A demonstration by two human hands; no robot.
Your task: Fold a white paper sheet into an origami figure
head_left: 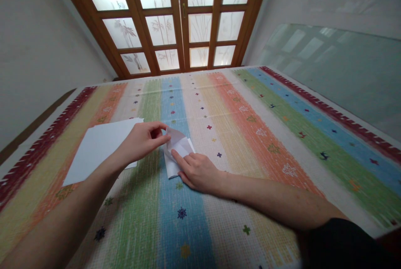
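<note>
A small folded sheet of white paper point(175, 162) lies on the blue stripe of the tablecloth, its upper flap lifted at the far left corner. My left hand point(144, 137) pinches that raised corner between thumb and fingertips. Against the paper's right side rests my right hand point(200, 171), its index finger stretched out and pressing on the sheet, the other fingers loosely curled by the lower right edge. Left of the folded paper is a stack of flat white sheets point(100, 143), partly covered from view by my left forearm.
A striped, patterned tablecloth point(244, 156) covers the large table. Beyond its far edge stand wooden doors point(183, 22) with frosted panes. A pale glass panel point(338, 64) is along the right wall, and a plain wall point(40, 31) rises at the left.
</note>
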